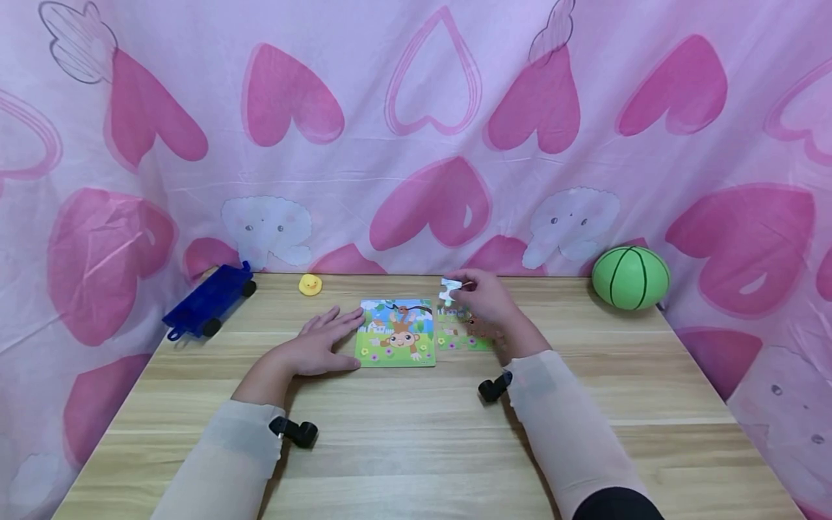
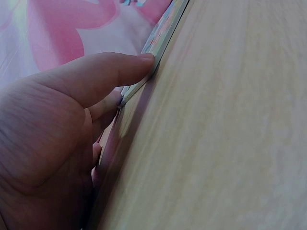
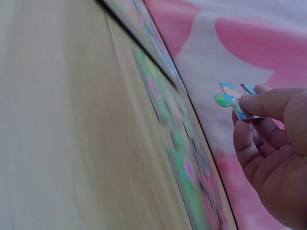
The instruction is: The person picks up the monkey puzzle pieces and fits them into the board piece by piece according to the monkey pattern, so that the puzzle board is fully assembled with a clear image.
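A square monkey picture board [image 1: 395,334] lies on the table. My left hand [image 1: 320,343] rests along its left side, fingers extended, with the fingertips at the upper left edge and the thumb at the lower left corner. In the left wrist view the thumb [image 2: 108,72] touches the board's edge. My right hand [image 1: 487,297] pinches a jigsaw puzzle piece [image 3: 233,99] between thumb and fingers, raised above the table. Several puzzle pieces [image 1: 450,338] with flowers and parts of a monkey lie right of the board, partly hidden by the right hand.
A blue toy cart [image 1: 211,302] with black wheels stands at the back left, near a small yellow rubber duck [image 1: 310,284]. At the back right sits a green ball [image 1: 630,278] with dark lines. A pink heart-patterned curtain [image 1: 429,202] hangs behind the wooden table [image 1: 403,448].
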